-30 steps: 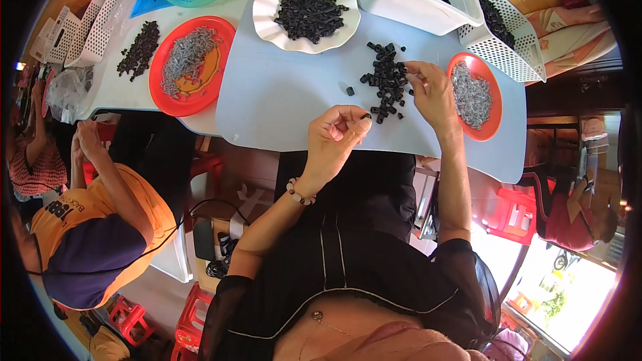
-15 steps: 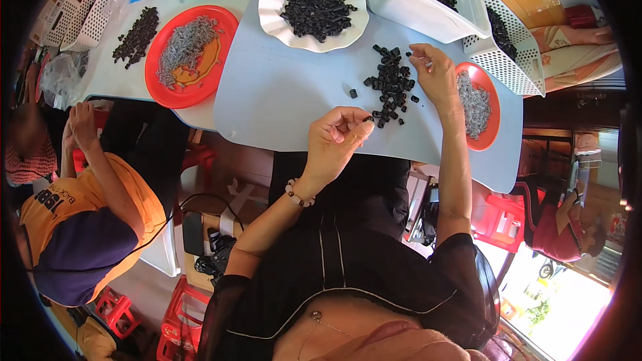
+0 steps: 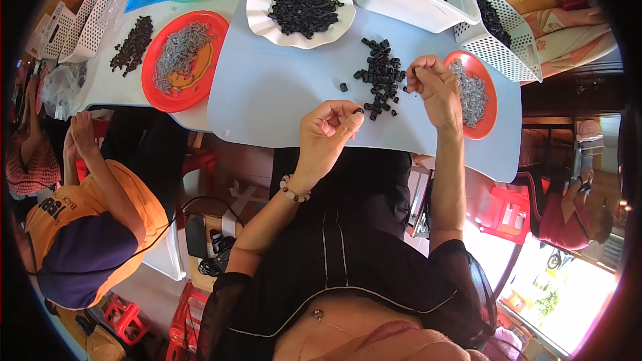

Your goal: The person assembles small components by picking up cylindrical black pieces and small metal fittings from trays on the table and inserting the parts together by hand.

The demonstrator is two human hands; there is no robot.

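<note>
My left hand (image 3: 326,135), a beaded bracelet on its wrist, is above the table's near edge. Its thumb and forefinger pinch a small black plastic piece (image 3: 359,111). My right hand (image 3: 436,92) is closed at the right side of a loose pile of small black plastic pieces (image 3: 380,73). A dark bit (image 3: 414,70) shows between its fingertips, mostly hidden. One black piece (image 3: 344,87) lies apart, left of the pile. Beside my right hand stands a red-orange plate (image 3: 491,103) of small grey pieces (image 3: 470,92).
Behind the pile are a white scalloped plate (image 3: 255,19) of black pieces, a white tub (image 3: 418,10) and a perforated white basket (image 3: 528,60). A red plate (image 3: 148,77) stands to the left on the pale table (image 3: 267,107). A person in orange and navy (image 3: 100,227) sits at the left.
My right hand has come nearer and lower, its fingers curled closer together. My left hand still pinches its black piece. The whole view has shifted slightly.
</note>
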